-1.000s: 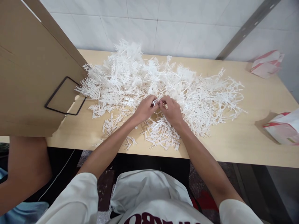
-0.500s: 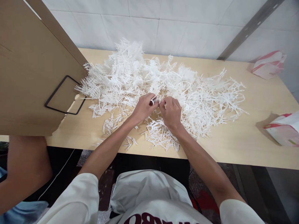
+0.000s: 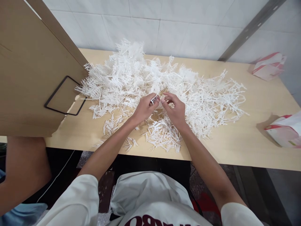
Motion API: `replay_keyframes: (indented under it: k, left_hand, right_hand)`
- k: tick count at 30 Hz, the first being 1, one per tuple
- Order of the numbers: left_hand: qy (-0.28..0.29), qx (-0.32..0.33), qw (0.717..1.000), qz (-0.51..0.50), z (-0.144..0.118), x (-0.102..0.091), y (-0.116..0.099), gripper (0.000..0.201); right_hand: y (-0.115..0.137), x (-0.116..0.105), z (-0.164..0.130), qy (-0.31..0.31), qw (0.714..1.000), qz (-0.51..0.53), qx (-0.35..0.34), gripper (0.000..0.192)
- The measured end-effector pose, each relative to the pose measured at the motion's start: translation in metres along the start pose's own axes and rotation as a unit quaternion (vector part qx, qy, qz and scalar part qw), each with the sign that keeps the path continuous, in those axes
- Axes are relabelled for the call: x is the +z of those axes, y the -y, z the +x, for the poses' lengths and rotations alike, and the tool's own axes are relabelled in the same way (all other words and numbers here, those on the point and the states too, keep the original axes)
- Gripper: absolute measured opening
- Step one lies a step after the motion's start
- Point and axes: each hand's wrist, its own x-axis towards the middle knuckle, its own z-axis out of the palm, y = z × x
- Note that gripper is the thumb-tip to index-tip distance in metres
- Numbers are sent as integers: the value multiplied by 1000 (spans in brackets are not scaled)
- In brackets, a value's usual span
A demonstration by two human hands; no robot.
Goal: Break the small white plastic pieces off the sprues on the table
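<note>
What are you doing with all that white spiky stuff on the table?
A person sits at a wooden table covered with a big heap of white plastic strips. Both hands meet at the middle of the heap: the left hand pinches a small white plastic piece, and the right hand has its fingertips right against it. A tan board stands at the left, and two red-and-white bags lie at the right.
</note>
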Motion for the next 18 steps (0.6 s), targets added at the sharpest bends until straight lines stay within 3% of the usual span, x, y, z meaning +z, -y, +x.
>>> replay_keyframes:
  k: [11,15,18]
  left_hand:
    - [45,54,996,63,4,1,11,28]
    - [51,49,997,21,3,2,11,11]
    - [42,40,997,-51,5,3,12,11]
  right_hand:
    - [-5,-1,2,18,1000,-16,15,24]
    - [-4,1,1,34,994,63,81,25]
    - [-5,6,0,23,979,151,134,26]
